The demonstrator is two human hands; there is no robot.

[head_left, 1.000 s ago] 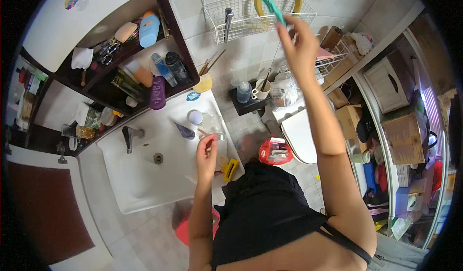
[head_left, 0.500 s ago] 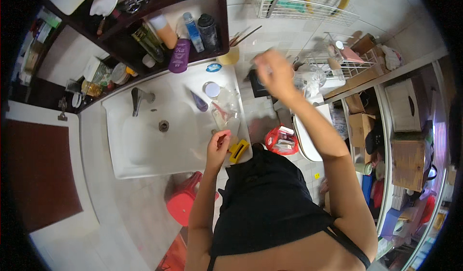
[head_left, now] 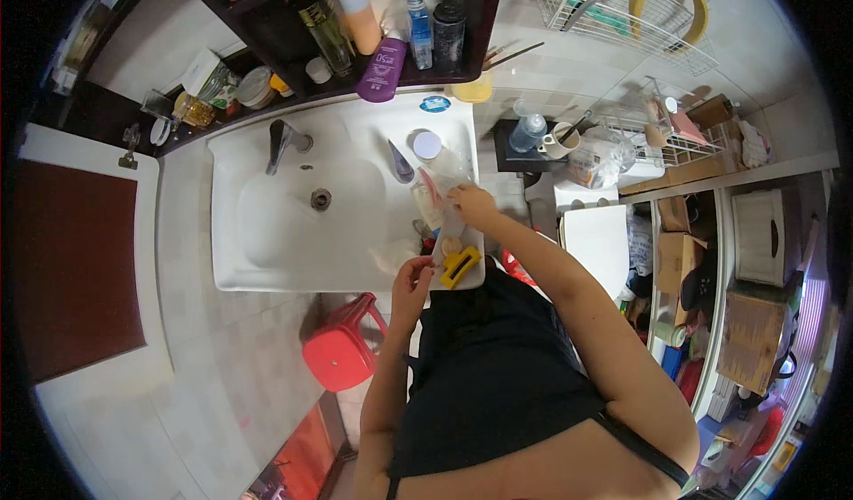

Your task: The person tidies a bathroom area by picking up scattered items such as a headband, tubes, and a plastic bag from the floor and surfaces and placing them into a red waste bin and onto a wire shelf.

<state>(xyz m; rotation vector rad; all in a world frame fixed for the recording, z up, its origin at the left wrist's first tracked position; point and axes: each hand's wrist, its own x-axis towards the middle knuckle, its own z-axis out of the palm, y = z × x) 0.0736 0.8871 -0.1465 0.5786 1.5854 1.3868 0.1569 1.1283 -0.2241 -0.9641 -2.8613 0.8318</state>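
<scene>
- So the right hand is down at the right side of the sink, fingers bent over a little pile there. Tips are right at some clear plastic — can't tell if they're clamped on it or just touching.
- Left hand is at the front edge of the sink, palm side hard to see. Thumb and fingers look close together, but whether anything's pinched between them, I honestly can't tell.
- Where the stuff is: the clear plastic lies along the sink's right rim, with a white packet just beside it. The yellow clip sits on the front right corner, near the left hand's fingertips.
- Same ledge, further back: a dark tube and a round white lid, both near the plastic.
- My read on the step: it's handling small things on that corner, right hand doing the reaching, left one waiting close by.
- What the next move calls for, I'd say: a light fingertip pinch on one piece, since it's all bunched up and a wide grab could drag neighbours along.
- Also worth minding the rim — the yellow clip is close to the edge, so a bumped wrist might knock it off.
</scene>
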